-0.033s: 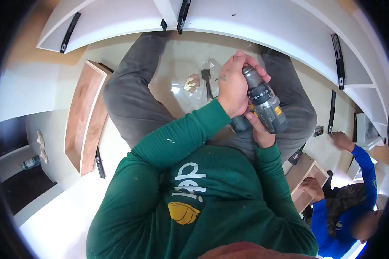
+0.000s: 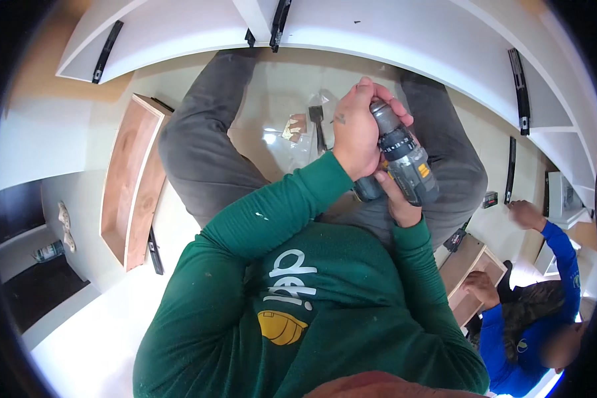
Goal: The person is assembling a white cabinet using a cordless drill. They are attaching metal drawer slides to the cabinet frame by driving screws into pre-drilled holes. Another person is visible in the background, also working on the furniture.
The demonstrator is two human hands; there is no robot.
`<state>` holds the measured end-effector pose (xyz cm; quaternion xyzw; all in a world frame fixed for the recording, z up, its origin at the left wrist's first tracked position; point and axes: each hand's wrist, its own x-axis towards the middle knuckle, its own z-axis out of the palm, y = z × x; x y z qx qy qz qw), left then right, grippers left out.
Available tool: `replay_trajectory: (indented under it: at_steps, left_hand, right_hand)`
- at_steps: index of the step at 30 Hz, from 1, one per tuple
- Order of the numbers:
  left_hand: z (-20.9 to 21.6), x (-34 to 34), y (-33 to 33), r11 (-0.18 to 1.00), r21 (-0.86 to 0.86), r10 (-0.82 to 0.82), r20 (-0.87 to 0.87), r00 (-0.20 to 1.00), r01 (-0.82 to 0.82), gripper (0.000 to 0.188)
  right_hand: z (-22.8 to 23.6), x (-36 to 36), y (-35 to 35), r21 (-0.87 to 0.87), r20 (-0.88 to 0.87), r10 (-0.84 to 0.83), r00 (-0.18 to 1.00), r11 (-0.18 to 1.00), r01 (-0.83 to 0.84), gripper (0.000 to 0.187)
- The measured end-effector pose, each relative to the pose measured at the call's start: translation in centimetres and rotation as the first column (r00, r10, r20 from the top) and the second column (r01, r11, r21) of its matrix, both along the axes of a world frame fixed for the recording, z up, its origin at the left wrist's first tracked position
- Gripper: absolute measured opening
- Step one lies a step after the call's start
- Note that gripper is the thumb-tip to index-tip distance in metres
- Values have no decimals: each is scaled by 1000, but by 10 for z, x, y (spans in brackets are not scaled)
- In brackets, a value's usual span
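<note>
1. The cordless drill is in front of the person's body, over the inner side of the right thigh, and its front end points away from the person.

2. The left hand is curled around the drill's chuck; its fingers go over the front and come out at the far side. There is little opening left in this grip.

3. The right hand has hold of the drill from behind, with the thumb lying along the body. The other fingers are mostly hidden, so I cannot tell how tightly they close.

4. In my judgement, the step in hand is handling the chuck end while the right hand supports the tool. Whether a bit sits in the chuck, I cannot tell, because the left hand covers the front.

5. From this pose, turning the chuck would call for a firm right hold, with the finger kept away from the trigger; using the drill would first require the left fingers to come off.

6. Between the legs, a dark flat-headed tool lies beside clear plastic wrapping, apart from the drill.
</note>
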<state>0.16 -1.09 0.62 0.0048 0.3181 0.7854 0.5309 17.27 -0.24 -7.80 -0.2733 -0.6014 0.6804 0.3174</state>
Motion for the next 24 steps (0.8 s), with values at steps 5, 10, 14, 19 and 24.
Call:
replay_trajectory:
  at_steps: [5,10,14,19,24]
  left_hand:
    - [0,-1,2,1000,2,27,-1,1000,-27,36]
    - [-7,-1,2,997,-66,38,-82,996,-44,34]
    - [-5,0,1,985,-169,-38,-105,994,20,34]
    - [2,0,4,970,-236,-103,-177,979,60,38]
    - [12,-27,25,953,-286,-247,-530,811,103,46]
  right_hand:
    - [17,-12,7,158,48,-90,995,984,81,75]
    - [25,-14,3,214,29,-87,996,974,79,78]
    - [35,-12,9,429,74,-114,991,900,71,72]
    - [34,-14,9,462,39,-162,986,878,126,70]
    - [30,-18,24,507,-39,-298,954,817,276,73]
